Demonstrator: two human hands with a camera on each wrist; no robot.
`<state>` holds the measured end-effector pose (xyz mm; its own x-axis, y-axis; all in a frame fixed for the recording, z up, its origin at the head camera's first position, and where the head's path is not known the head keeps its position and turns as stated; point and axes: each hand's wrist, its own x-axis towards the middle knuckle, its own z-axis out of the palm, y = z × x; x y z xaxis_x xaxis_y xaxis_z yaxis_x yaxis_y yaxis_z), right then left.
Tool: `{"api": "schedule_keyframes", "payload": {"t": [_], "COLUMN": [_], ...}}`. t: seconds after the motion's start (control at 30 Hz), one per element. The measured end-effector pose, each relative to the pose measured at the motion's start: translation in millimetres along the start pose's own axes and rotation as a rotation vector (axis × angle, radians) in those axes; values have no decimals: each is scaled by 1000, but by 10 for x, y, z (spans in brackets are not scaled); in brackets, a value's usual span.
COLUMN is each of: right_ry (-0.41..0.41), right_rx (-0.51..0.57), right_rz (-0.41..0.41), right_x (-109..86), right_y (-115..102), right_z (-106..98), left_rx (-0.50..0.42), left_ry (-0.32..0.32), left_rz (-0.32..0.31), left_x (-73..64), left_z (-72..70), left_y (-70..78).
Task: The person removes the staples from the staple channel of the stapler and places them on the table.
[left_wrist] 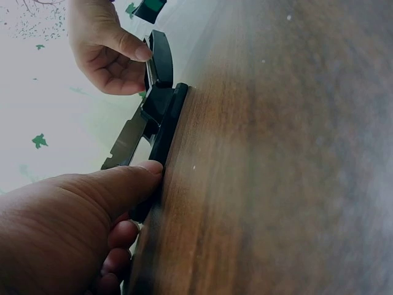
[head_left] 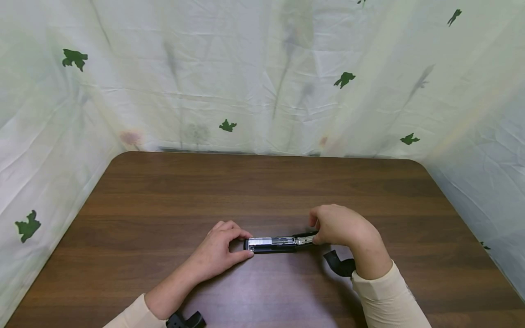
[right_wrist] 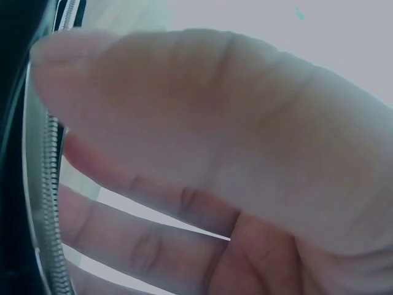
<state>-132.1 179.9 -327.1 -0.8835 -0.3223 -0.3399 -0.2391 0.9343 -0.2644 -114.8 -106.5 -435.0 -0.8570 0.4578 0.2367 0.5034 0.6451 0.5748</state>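
A black stapler (head_left: 270,248) lies opened out on the brown table, its metal staple channel facing up. My left hand (head_left: 219,250) grips the left end of the base between thumb and fingers. At the other end, my right hand (head_left: 342,225) pinches the swung-back top cover (left_wrist: 162,58). In the left wrist view the metal channel (left_wrist: 126,140) stands tilted up from the base, with the left thumb (left_wrist: 129,184) pressed on the base's side. Close up in the right wrist view, the right thumb (right_wrist: 153,104) lies against the cover beside a coiled spring (right_wrist: 52,203).
The wooden table (head_left: 262,191) has rounded far corners. White curtains (head_left: 262,68) with green leaf-like patches hang behind it and at both sides. Black wrist mounts (head_left: 340,264) sit near both wrists, close to the tabletop.
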Motion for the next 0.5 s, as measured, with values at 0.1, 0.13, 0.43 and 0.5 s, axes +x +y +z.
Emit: {"api": "schedule_keyframes", "payload": {"t": [0.1, 0.13, 0.43, 0.5], "right_ry": [13, 20, 137, 151], "right_rx": [5, 11, 34, 48], "right_rz": [-11, -16, -174, -204], "right_x": [-3, -5, 30, 55], "right_y": [-10, -17, -144, -178], "right_z": [-3, -3, 62, 89], "left_rx": [0, -1, 7, 9], "left_ry": [-1, -2, -3, -1], "left_rz": [-3, -4, -2, 2], "left_x": [1, 1, 5, 8], "left_z": [1, 1, -1, -1], "left_y": [2, 4, 8, 7]}}
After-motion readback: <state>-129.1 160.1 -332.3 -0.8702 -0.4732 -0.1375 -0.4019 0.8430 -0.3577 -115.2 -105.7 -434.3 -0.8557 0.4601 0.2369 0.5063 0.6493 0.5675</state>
